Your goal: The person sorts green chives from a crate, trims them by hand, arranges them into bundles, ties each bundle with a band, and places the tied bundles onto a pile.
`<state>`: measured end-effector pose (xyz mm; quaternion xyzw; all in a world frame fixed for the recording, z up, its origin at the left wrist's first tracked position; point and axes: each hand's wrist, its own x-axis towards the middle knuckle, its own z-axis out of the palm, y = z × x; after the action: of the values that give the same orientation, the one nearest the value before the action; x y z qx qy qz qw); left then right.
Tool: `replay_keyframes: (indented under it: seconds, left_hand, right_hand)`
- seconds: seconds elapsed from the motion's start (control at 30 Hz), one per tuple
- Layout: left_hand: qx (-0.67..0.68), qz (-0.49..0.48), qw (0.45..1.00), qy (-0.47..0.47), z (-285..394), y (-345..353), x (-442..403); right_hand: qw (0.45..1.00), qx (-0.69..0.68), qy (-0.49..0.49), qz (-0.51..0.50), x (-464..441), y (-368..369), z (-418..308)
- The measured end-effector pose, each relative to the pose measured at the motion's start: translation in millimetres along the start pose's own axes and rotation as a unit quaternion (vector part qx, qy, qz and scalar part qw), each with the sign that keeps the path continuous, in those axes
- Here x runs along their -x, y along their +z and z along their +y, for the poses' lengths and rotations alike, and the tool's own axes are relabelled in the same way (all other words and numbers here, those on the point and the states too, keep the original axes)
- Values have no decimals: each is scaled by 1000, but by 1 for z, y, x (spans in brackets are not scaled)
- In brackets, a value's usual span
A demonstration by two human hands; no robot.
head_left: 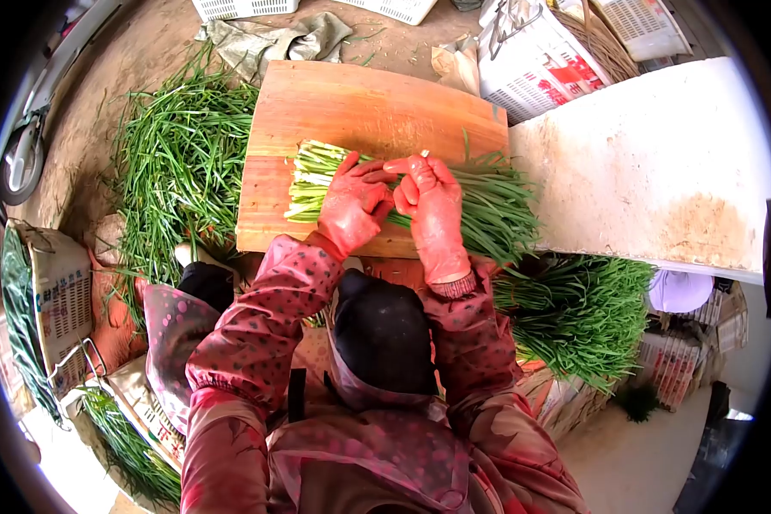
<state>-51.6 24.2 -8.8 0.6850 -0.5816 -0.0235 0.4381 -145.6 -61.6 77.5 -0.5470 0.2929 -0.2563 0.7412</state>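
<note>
A bundle of garlic chives [493, 201] lies across a wooden board [364, 103], pale cut stems [310, 184] to the left and green leaves to the right. Both hands wear red rubber gloves. My left hand [349, 210] lies over the stem part, fingers bent against the bundle. My right hand [434, 210] is closed above the middle of the bundle, close to the left fingertips. A tiny pale bit shows at the top of its fingers; what they pinch is too small to make out.
Loose chives [184, 154] are heaped left of the board, and another heap [582, 317] lies to the right under a white tabletop [642, 163]. A white plastic crate [540, 64] stands behind at the right. A grey cloth [274, 43] lies beyond the board.
</note>
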Motion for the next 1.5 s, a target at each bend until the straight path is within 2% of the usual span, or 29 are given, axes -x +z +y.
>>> replay_keyframes:
  seconds: [0.07,0.1,0.13,0.2,0.23,0.27,0.33,0.37,0.4,0.43,0.47,0.53,0.57,0.6,0.63,0.67,0.73,0.8,0.87,0.93,1.0,1.07,1.13,1.2,1.27,1.33,1.37,1.4,1.5]
  left_hand:
    - [-114,-52,992,-4,-3,5,2]
    - [-73,-28,997,8,-7,7,2]
    - [-1,-52,998,-17,-6,3,4]
    - [-39,-58,998,8,-17,15,13]
    - [-37,-62,997,14,-14,11,12]
    - [-73,-68,995,30,-11,6,10]
    - [-108,-78,990,53,-4,-7,9]
    - [-79,-105,991,31,4,-15,8]
    - [-49,-133,990,10,12,-21,4]
    - [-12,-152,988,0,29,-44,-11]
    - [88,-112,989,-32,25,-50,-18]
    - [-8,-51,998,-32,19,-60,-44]
    - [-6,-54,998,-33,4,-52,-52]
    - [-78,-132,988,-33,-19,-39,-59]
    - [-150,-206,966,-31,-32,-29,-62]
    - [-151,-206,966,-27,-33,-24,-60]
    - [-122,-286,946,-89,-27,-16,-48]
    - [-117,-284,948,-78,-8,-28,-36]
    - [-49,-183,981,-46,13,-43,-18]
    - [-55,-166,984,-23,26,-57,-7]
    - [35,-93,995,11,37,-77,-3]
    - [99,-133,977,-134,40,-105,-7]
    - [94,-132,969,-184,39,-128,-24]
    - [161,-158,955,-193,36,-138,-52]
    - [349,-130,917,-144,53,-137,-85]
    - [415,-111,895,-117,101,-153,-116]
    - [420,-84,897,-115,112,-156,-125]
    - [411,-53,901,-131,125,-160,-129]
    - [465,56,877,-112,139,-147,-127]
  right_hand:
    - [998,-31,38,31,11,10,-2]
    - [998,-27,58,20,19,12,-3]
    - [998,-28,58,25,27,15,3]
    - [995,46,-79,27,36,22,21]
    - [987,134,-78,35,40,16,17]
    - [987,135,-82,36,44,11,11]
    - [991,100,74,-50,58,0,-6]
    - [981,130,95,-109,63,-12,-10]
    - [982,128,92,-101,70,-25,-11]
    - [984,73,144,-70,78,-37,-10]
    - [979,16,197,-42,88,-48,-4]
    - [979,38,194,-51,99,-78,28]
    - [963,26,261,-61,100,-85,33]
    - [943,15,325,-70,99,-90,39]
    - [948,-18,307,-75,95,-92,46]
    - [949,-19,305,-74,87,-93,55]
    - [938,-170,299,-45,69,-93,77]
    - [938,-221,261,-53,56,-89,94]
    - [930,-300,208,-38,50,-81,99]
    - [914,-375,151,-25,44,-73,100]
    - [888,-449,94,-18,36,-63,100]
    - [889,-448,93,-4,26,-63,86]
    - [926,-372,35,-48,11,-60,66]
    - [926,-367,11,-90,3,-43,14]
    - [965,-209,-97,-123,-10,-38,-26]
    - [972,-70,-112,-192,-9,-33,-75]
    - [975,-27,-107,-192,-1,-27,-95]
    - [968,116,-142,-172,13,-22,-124]
    - [951,161,-172,-198,48,-26,-166]
